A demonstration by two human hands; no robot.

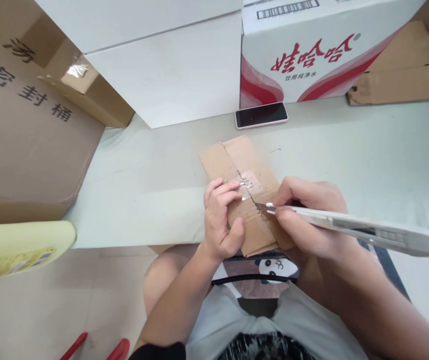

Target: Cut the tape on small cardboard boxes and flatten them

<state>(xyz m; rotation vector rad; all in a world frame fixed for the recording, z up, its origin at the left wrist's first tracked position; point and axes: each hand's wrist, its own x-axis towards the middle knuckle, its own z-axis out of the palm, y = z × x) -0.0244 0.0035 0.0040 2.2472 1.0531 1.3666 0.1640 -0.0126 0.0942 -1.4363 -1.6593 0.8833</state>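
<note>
A flat piece of brown cardboard (233, 157) lies at the near edge of the covered table, with a jagged slit running along it and a patch of clear tape across the slit. My left hand (222, 215) rests flat on its left part, fingers apart, pressing it down. In my right hand (312, 215) is a white utility knife (372, 231), gripped close to the blade. The blade tip meets the slit in the cardboard's near half. The underside of the cardboard is hidden.
A phone (261, 116) lies behind the cardboard, before a white box (177, 75) and a red-and-white water carton (304, 65). At left stands a large brown carton (23, 130), with a pale yellow bottle (19, 245) below. Folded cardboard (398, 85) sits at the back right.
</note>
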